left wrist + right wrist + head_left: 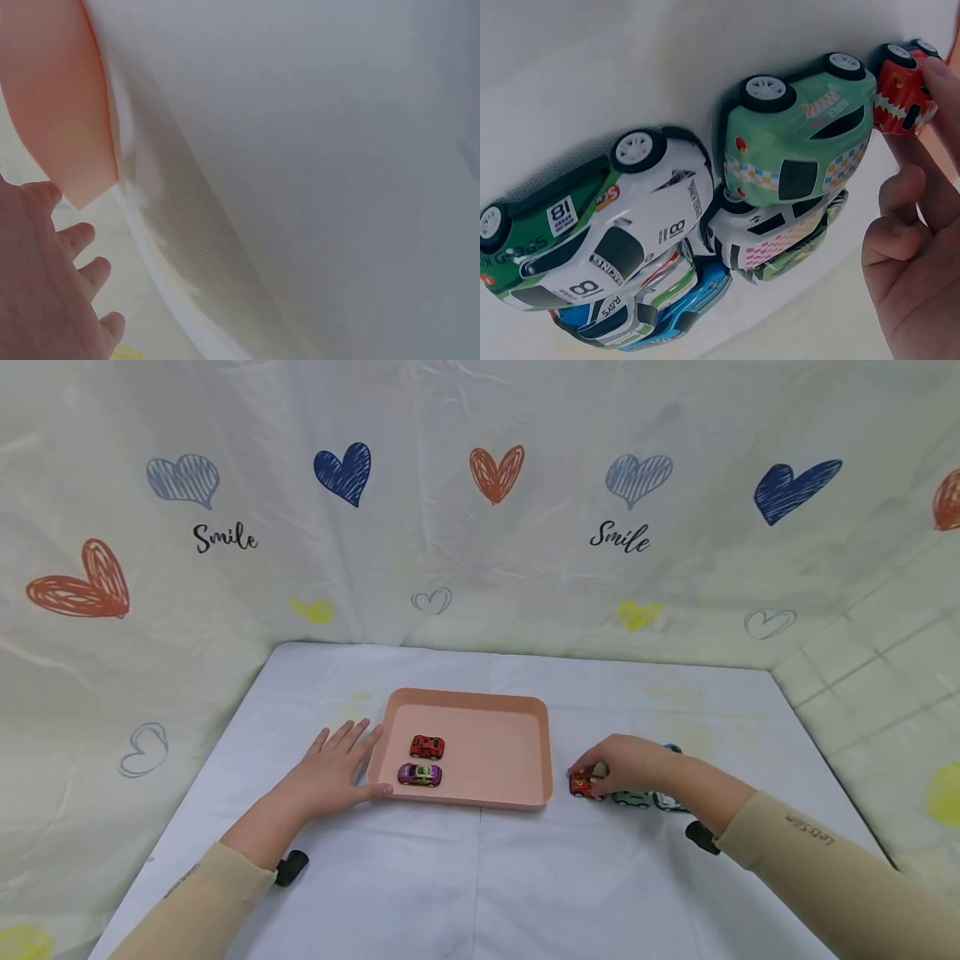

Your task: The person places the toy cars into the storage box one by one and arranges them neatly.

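My right hand (pixel 626 762) pinches a red toy car (pixel 581 784) between thumb and fingers, just right of the pink tray (pixel 468 697). In the right wrist view that red toy car (pixel 900 94) shows at the upper right, beside a green toy car (pixel 799 142). My left hand (pixel 330 777) lies with spread fingers against the tray's left edge, thumb at its front left corner. Inside the tray a red toy car (pixel 427 747) sits behind a purple toy car (pixel 420 775), both toward the left side.
Close behind the green car stand a white and green toy car (pixel 622 232), a blue toy car (pixel 697 304) and a white checkered toy car (pixel 769 236), partly covered by my right forearm in the head view. A white cloth (pixel 480 877) covers the table.
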The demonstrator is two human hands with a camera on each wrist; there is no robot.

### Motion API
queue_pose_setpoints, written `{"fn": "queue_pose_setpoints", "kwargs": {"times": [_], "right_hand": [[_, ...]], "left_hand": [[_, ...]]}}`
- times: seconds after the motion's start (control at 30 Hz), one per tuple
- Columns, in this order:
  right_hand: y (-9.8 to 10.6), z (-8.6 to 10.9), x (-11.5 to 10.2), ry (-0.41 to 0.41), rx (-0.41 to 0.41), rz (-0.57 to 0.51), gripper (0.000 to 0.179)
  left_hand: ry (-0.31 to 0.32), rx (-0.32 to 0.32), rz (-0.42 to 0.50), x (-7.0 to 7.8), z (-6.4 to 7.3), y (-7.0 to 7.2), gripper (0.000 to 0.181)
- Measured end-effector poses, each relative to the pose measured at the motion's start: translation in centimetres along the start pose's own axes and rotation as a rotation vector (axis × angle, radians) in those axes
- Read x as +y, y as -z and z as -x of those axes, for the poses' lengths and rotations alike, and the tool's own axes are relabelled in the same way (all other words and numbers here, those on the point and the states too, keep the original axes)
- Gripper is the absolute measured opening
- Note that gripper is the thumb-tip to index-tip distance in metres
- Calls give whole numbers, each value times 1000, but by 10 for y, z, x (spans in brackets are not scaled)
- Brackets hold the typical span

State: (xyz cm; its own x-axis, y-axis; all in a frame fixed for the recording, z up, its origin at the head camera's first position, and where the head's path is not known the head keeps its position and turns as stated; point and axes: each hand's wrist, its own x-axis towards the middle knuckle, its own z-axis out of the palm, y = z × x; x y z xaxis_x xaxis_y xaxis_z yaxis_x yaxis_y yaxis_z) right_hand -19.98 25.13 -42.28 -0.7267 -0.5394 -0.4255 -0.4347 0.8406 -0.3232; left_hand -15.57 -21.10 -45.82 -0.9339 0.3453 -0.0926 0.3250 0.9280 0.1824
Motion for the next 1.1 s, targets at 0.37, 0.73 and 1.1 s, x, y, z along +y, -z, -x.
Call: {"fn": "queue_pose_setpoints", "kwargs": {"times": [0.37, 0.73, 1.1], "right_hand": [[0, 0, -4, -2, 4, -38, 33], [10, -8, 4, -12, -15, -97, 35], [35, -10, 2, 21, 26, -108, 39]], "left_hand": [[-15, 25, -3, -3, -1, -4, 107], [2, -4, -15, -3, -1, -2, 107], [-3, 3, 1, -3, -2, -3, 109]]}}
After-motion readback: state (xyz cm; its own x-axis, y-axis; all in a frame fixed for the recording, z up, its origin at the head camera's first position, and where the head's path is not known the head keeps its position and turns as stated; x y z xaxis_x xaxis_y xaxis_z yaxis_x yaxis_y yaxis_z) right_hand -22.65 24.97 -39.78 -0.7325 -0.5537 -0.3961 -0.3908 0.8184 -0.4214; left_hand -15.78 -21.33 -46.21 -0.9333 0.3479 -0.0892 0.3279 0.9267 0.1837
